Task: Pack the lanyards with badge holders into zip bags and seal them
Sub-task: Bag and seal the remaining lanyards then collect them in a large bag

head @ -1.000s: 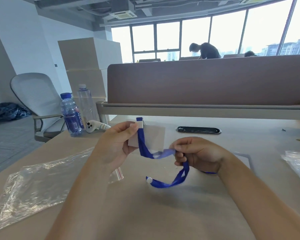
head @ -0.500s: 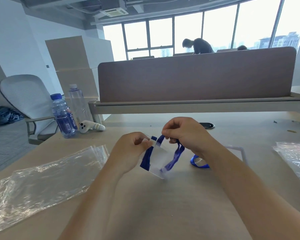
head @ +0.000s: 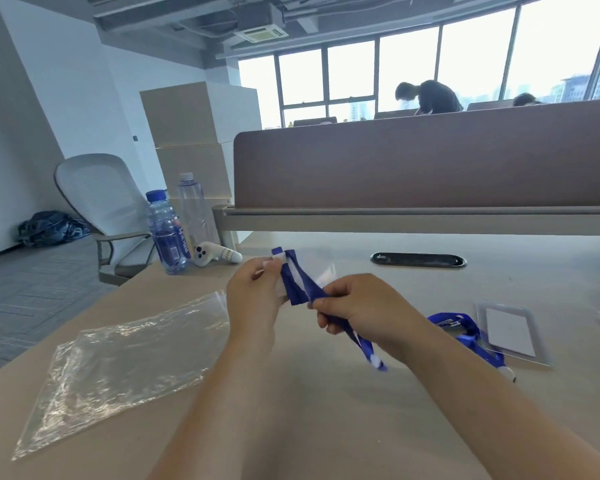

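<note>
A blue lanyard [head: 297, 287] and its clear badge holder [head: 293, 271] are held in the air above the surface [head: 326, 410], between both hands. The top of the badge holder is pinched by the left grip [head: 253, 299], thumb against curled fingers, with the strap wound over the holder's face. The strap is grasped in the clenched right grip [head: 364, 310] just beside the holder, and its free end is left hanging below that hand. An unfilled zip bag [head: 118, 358] is laid flat on the surface to the left, apart from the hands. A second lanyard [head: 465, 329] with its own badge holder [head: 510, 336] is seen lying on the surface to the right. At the far left edge two water bottles [head: 167, 233] and a white controller [head: 215, 254] are placed side by side.
</note>
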The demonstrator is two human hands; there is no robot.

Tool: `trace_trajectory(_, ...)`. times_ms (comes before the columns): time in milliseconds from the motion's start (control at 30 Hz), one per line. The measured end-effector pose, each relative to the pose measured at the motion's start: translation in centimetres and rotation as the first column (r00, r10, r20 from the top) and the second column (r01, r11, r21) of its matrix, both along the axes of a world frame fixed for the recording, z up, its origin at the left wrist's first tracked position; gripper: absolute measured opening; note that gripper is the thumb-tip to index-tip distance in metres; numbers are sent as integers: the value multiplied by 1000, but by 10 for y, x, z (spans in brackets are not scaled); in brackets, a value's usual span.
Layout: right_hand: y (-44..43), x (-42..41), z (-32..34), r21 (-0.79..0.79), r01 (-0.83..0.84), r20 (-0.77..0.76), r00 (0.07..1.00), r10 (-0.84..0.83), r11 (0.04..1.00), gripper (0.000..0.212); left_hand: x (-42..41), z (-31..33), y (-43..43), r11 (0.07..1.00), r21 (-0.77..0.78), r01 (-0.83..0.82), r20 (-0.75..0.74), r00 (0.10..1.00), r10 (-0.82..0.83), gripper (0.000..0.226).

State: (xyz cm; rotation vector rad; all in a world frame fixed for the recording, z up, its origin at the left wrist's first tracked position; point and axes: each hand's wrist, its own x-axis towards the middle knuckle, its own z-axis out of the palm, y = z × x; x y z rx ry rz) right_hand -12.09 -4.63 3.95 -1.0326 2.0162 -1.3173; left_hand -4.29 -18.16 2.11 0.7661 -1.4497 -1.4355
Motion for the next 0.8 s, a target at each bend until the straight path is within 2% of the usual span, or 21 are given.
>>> trace_trajectory(100, 1, -1, -5, 94, -93, 38, 995, 90, 991, 16, 1, -1, -6, 965, 239, 107, -173, 983, -66, 11)
trace_trajectory(167, 5, -9, -8, 80, -111, 82, 991, 105, 991, 17, 3, 3, -6, 914, 323, 245, -318, 938, -139, 9)
trace_trajectory(267, 12, -26, -12, -33, -138, 258, 956, 142, 990, 18, 6, 8, -4, 861, 323, 393, -434, 870, -234, 14)
trace_trajectory(367, 21, -38, -13, -178, -199, 415, 873, 257, 964, 15, 9, 12, -3, 807, 250, 535, -482, 791, -376, 16)
trace_trajectory(467, 30, -49, -12, -283, -249, 470, 806, 360, 926, 11, 12, 14, 1, 754, 156, 638, -384, 742, -549, 15)
trace_trajectory(600, 41, -63, -6, -298, -234, 484, 799, 358, 926, 7, 15, 15, 7, 714, 56, 698, -132, 714, -687, 15)
trace_trajectory(700, 48, -72, -2, -217, -219, 438, 849, 295, 951, 13, 15, 13, 8, 724, -43, 688, 123, 723, -679, 13)
trace_trajectory(800, 49, -74, -1, -137, -202, 370, 898, 239, 970, 13, 10, 9, 8, 739, -140, 659, 351, 731, -585, 14)
